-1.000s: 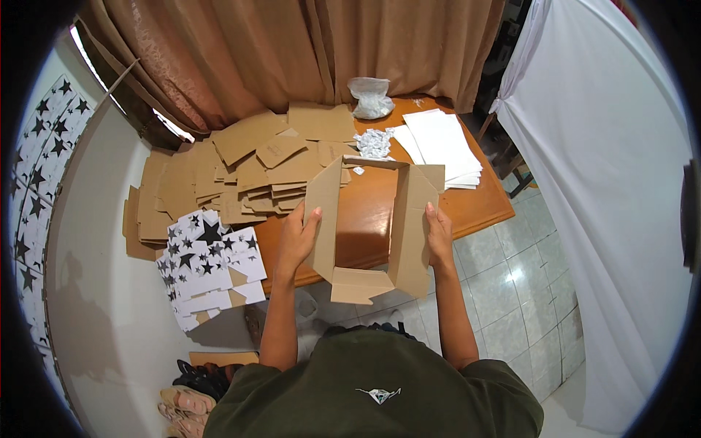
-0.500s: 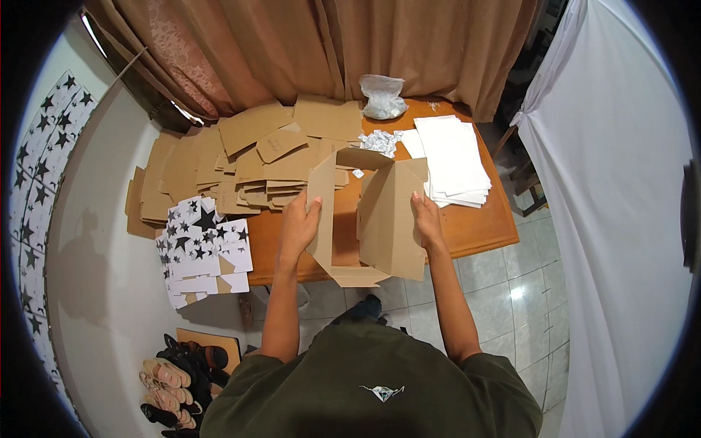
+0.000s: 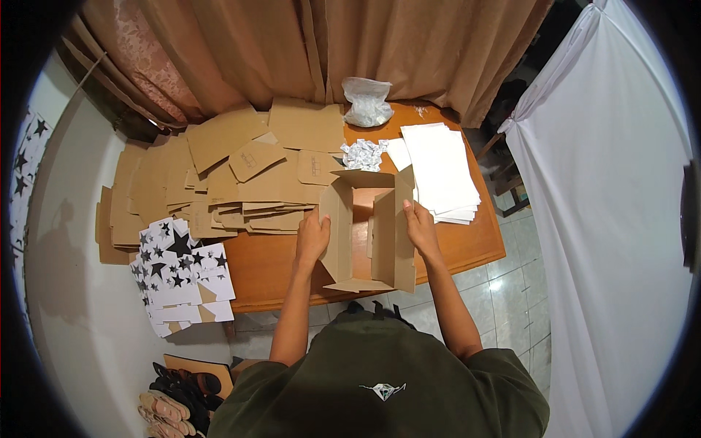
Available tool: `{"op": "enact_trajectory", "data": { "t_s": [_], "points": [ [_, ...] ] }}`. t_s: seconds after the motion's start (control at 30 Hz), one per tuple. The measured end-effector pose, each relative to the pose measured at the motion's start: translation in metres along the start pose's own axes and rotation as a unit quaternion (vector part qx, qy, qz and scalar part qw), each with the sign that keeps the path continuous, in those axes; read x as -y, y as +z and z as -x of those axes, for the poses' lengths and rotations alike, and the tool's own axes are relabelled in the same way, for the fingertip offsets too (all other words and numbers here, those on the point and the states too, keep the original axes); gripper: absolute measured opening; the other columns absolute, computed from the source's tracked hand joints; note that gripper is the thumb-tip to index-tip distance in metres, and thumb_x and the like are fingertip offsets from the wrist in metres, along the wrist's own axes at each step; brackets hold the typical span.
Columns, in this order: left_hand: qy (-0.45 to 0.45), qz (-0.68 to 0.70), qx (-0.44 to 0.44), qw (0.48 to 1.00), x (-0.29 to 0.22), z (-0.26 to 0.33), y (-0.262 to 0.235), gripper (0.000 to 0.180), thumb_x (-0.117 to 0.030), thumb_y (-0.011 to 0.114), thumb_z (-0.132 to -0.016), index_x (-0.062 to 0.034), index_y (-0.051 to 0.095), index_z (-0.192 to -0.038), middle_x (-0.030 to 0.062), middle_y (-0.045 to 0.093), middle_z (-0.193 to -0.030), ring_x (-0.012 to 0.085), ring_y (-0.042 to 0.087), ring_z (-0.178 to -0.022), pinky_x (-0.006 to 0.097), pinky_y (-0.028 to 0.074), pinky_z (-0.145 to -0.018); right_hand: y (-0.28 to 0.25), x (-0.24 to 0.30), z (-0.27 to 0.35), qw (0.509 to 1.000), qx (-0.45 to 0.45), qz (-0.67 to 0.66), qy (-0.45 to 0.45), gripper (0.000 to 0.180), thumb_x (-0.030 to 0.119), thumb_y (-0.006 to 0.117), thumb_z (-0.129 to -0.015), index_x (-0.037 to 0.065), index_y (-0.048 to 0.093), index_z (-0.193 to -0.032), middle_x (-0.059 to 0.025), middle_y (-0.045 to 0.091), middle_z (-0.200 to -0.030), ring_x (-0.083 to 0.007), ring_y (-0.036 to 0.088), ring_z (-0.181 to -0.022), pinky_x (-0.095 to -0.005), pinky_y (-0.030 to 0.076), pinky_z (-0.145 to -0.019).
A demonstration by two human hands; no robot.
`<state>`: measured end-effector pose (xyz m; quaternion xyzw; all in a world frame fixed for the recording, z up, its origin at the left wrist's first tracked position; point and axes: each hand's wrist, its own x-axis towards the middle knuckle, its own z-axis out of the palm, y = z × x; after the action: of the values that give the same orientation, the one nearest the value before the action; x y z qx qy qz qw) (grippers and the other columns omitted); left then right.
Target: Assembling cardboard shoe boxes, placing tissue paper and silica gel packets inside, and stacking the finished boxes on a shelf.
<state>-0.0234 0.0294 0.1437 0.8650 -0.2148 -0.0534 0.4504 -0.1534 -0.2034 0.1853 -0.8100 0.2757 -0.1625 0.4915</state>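
The person holds an open, four-sided brown cardboard carton in front of the body, above the near edge of a glossy orange-brown wooden surface. Part of that surface shows through the middle of the carton, so its lower end looks at least partly open. The left hand is closed around the carton's left side, thumb on the near face and the other fingers mostly hidden behind the board. The right hand grips the right side in much the same way, its thumb near the panel's upper part.

The carton looks light, and its board is probably stiff along each flat panel but loose at the creases, so the whole frame could skew or fold flat if pushed unevenly. The dry, matt board should not be slippery. Opposite side walls, close to mid-length, seem the best places to hold; the thin flaps would likely bend, and hard pressure could crease them.

To the left lie a broad heap of flattened brown cardboard blanks and white pieces printed with black stars. A stack of plain white sheets lies beyond the right hand.
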Motion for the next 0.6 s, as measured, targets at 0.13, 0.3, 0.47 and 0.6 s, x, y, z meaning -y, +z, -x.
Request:
{"op": "enact_trajectory", "data": {
  "t_s": [0.13, 0.3, 0.47, 0.6],
  "points": [
    [-0.023, -0.019, 0.032, 0.999, -0.004, -0.007, 0.012, 0.037, -0.014, 0.053, -0.097, 0.0033, 0.058, -0.129, 0.0307, 0.068, -0.107, 0.0492, 0.064, -0.102, 0.055, 0.051, -0.088, 0.01, -0.005, -0.014, 0.999, -0.003, 0.044, -0.001, 0.056, 0.044, 0.043, -0.108, -0.007, 0.064, -0.101, -0.0189, 0.063, -0.074, -0.0252, 0.059, -0.07, -0.0402, 0.047, -0.068],
    [-0.022, -0.076, 0.018, 0.997, -0.001, -0.01, 0.026, 0.041, -0.013, 0.051, -0.097, 0.0013, 0.055, -0.135, 0.0294, 0.068, -0.108, 0.0487, 0.065, -0.101, 0.055, 0.051, -0.089, 0.021, -0.016, -0.027, 0.994, -0.034, 0.102, -0.028, 0.056, 0.043, 0.042, -0.108, -0.008, 0.064, -0.102, -0.0238, 0.066, -0.079, -0.034, 0.064, -0.073, -0.0429, 0.048, -0.07],
    [-0.076, -0.028, 0.081, 0.993, -0.02, -0.02, 0.023, 0.042, -0.013, 0.05, -0.098, 0.0031, 0.053, -0.136, 0.03, 0.067, -0.114, 0.0475, 0.064, -0.107, 0.053, 0.051, -0.092, 0.002, -0.012, -0.043, 0.995, 0.007, 0.1, -0.021, 0.052, 0.042, 0.043, -0.107, -0.006, 0.063, -0.107, -0.0265, 0.067, -0.084, -0.0322, 0.067, -0.077, -0.0405, 0.05, -0.072],
    [-0.06, 0.032, 0.058, 0.996, -0.029, -0.03, 0.022, 0.04, -0.015, 0.051, -0.099, 0.0047, 0.054, -0.134, 0.0313, 0.065, -0.118, 0.0479, 0.062, -0.111, 0.052, 0.05, -0.094, -0.034, -0.002, -0.055, 0.985, 0.1, 0.109, 0.087, 0.054, 0.043, 0.043, -0.107, -0.006, 0.065, -0.115, -0.0268, 0.071, -0.097, -0.0394, 0.07, -0.094, -0.0451, 0.051, -0.08]
  ]
}}
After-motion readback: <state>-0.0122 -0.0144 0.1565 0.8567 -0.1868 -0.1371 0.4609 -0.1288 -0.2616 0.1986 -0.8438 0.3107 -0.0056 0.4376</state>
